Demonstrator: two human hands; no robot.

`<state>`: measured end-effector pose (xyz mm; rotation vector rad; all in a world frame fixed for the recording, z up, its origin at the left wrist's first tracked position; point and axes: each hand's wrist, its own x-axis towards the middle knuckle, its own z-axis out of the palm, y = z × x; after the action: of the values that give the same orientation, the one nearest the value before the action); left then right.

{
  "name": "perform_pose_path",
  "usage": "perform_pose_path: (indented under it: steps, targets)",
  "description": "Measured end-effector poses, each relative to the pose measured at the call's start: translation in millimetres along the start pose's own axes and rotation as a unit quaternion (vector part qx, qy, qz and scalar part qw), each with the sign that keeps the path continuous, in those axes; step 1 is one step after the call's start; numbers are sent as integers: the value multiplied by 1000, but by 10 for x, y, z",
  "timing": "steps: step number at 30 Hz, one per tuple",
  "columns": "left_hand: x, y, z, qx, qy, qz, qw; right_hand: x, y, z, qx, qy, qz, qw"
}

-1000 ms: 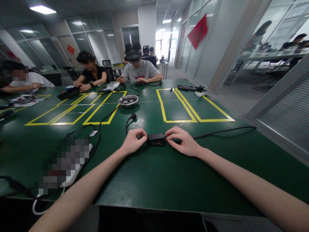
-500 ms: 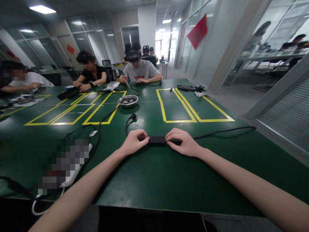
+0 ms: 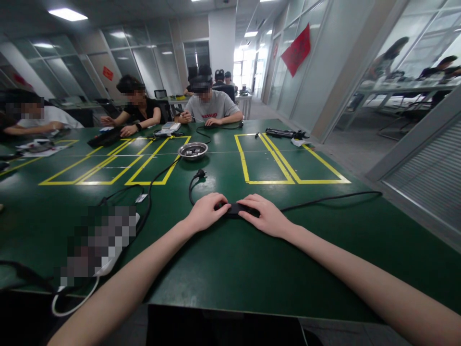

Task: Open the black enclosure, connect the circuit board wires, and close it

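A small black power adapter box [image 3: 235, 208] lies flat on the green table [image 3: 230, 269] straight ahead of me. My left hand [image 3: 207, 211] covers its left end with curled fingers. My right hand [image 3: 262, 215] grips its right end, fingers wrapped over the top. One black cable runs from the box rightward [image 3: 331, 197] across the table. Another short black cable loops away to a plug [image 3: 200, 173] lying just beyond my hands.
A metal dish [image 3: 192, 151] sits past the plug among yellow tape rectangles [image 3: 266, 166]. A white power strip with cords lies at lower left [image 3: 108, 262]. Three people sit working at the far side. A black tool [image 3: 284, 132] rests at far right.
The black box went from tilted on edge, showing its port side, to lying flat. Both my hands slid inward and now cover most of it.
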<state>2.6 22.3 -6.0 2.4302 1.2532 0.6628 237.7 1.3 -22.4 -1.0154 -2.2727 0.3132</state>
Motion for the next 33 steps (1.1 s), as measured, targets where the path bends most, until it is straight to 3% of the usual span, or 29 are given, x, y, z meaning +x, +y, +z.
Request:
perform_pose_path:
  steps: [6,12,20,28,33]
  targets:
    - [22,195,178,177,-4,48,983,36,-73,56,-51,-4,-23,998]
    - [-19,187,184,238,-26,70,968,45,-54,27,-55,-8,-7,998]
    - [-81,28,1,184,-45,96,977,15,46,-40,-48,-15,-7,999]
    - [-82,-14,-42,134,-69,65,986,29,-14,-75,-19,-29,13,999]
    - [-124,43,-92,98,-77,74,989,-10,-42,-73,-42,-7,-83,996]
